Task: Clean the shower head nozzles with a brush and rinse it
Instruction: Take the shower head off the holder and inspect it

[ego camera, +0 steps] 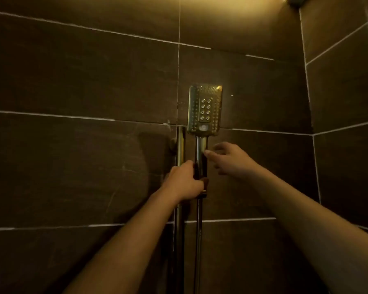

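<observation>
A rectangular chrome shower head (204, 110) stands upright in the middle of the view, its nozzle face toward me. Its handle (201, 145) runs down into a holder on the vertical slide rail (180, 143). My left hand (184, 181) grips the lower handle and holder. Just right of the handle hovers my right hand (227, 159), fingers spread and relaxed, the thumb tip touching or nearly touching the handle. The hose (198, 240) hangs straight down below. No brush is in view.
Dark brown wall tiles with pale grout lines fill the view. A side wall (346, 92) meets the back wall in a corner at the right. A dark fixture (297, 0) shows at the top right edge. The light is dim and yellow.
</observation>
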A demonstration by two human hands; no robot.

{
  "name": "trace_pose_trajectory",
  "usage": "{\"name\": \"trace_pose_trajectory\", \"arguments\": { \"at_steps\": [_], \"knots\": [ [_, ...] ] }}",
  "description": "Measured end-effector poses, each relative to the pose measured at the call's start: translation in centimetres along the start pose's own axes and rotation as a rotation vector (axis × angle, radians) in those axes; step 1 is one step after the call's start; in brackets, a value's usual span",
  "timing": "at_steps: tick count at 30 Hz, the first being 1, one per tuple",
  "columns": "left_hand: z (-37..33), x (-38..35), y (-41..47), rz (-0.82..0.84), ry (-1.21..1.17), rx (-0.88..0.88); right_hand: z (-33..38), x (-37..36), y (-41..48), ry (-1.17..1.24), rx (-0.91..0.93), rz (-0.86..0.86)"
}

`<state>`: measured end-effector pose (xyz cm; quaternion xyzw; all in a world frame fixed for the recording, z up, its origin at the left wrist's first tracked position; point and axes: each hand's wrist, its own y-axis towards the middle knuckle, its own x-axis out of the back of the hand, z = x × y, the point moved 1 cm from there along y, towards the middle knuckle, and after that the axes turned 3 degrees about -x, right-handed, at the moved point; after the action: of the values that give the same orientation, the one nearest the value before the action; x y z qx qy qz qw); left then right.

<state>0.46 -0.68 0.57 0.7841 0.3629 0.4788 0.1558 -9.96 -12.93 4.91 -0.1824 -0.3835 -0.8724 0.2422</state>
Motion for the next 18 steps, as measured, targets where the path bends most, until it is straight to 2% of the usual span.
{"name": "trace_pose_trajectory", "arguments": {
  "at_steps": [3, 8, 14, 18],
  "knots": [
    [0.3, -0.6, 0.8, -0.001, 0.064, 0.019, 0.9, -1.1, 1.0, 0.138, 0.016, -0.023],
    [0.7, -1.0, 1.3, -0.095, 0.166, -0.010, 1.4, -2.6, 1.3, 0.200, 0.095, -0.078],
    [0.9, -0.7, 2.2, -0.088, 0.102, -0.040, 1.6, -2.1, 1.7, 0.210, 0.062, -0.079],
    [-1.1, -0.3, 3.1, -0.224, 0.043, -0.102, 2.8, 0.2, 2.1, 0.251, 0.075, -0.211]
  ]
}}
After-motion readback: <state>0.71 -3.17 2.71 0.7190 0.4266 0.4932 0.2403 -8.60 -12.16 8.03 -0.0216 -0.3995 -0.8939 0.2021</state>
